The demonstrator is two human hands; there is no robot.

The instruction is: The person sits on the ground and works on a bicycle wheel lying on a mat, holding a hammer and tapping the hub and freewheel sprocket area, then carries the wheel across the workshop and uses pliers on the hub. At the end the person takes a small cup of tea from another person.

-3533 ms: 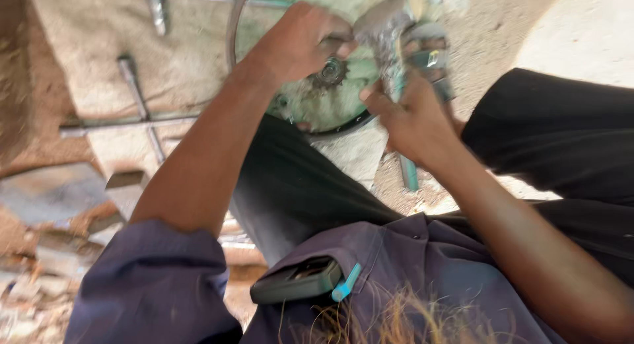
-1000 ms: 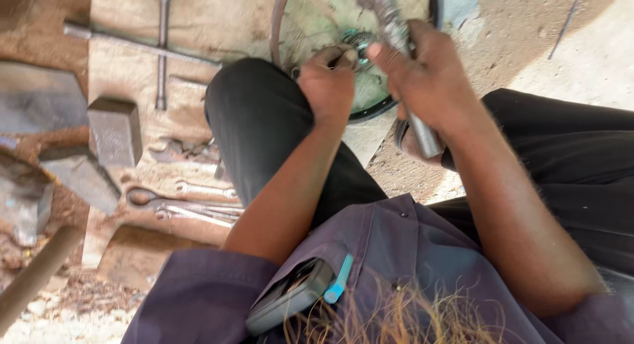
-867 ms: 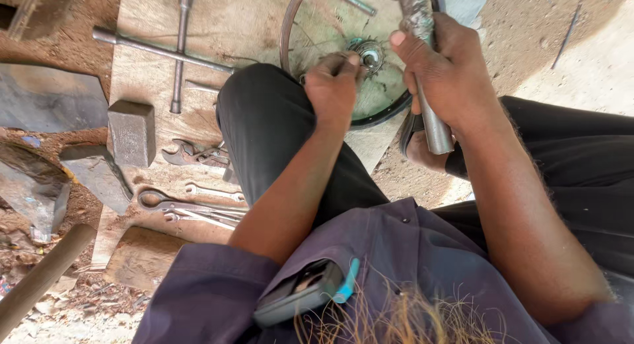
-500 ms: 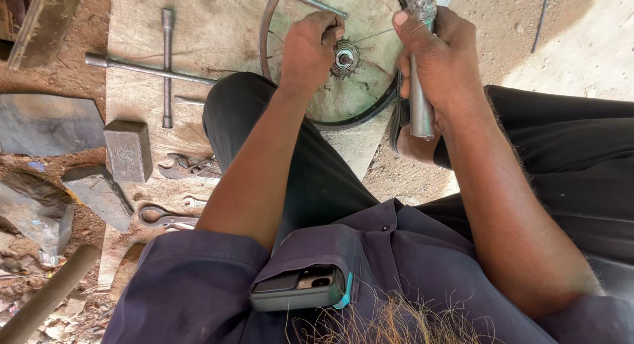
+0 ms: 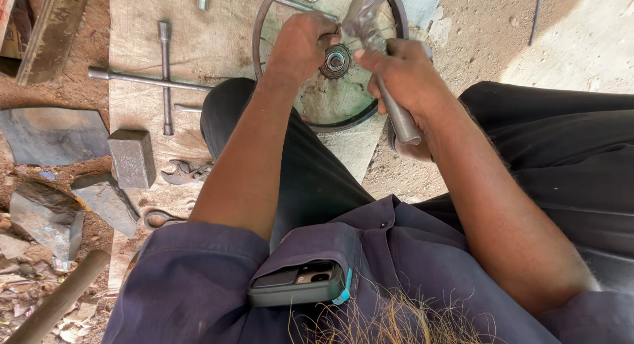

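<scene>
Head view: I look down over my chest at my two hands, both at the middle of a bicycle wheel (image 5: pixel 330 116) that lies flat on the ground.
Right hand: my right hand (image 5: pixel 403 73) is clenched around the metal handle of a hammer (image 5: pixel 380 67); its head is up, just above the hub (image 5: pixel 335 59), a little blurred.
Left hand: my left hand (image 5: pixel 300 47) is closed at the hub; the fingers press beside it, but what they pinch is hidden, I cannot tell.
Change: half a second ago the hammer handle stood nearly straight down beside the hub; now it is tilted and its head is nearer the hub. My left hand stayed at the same place.
Meaning: I judge the hub work is going on, with the left hand steadying and the right one striking.
Wheel: its rim lies partly under my left knee, on a pale sheet (image 5: pixel 198 40).
Container: my shirt pocket (image 5: pixel 317 251) holds a dark phone (image 5: pixel 297 284), lying sideways, sticking out.
Around: a cross wrench (image 5: pixel 162 80), a metal block (image 5: pixel 132 158) and spanners (image 5: pixel 185 172) lie to the left, well apart from the hands.
</scene>
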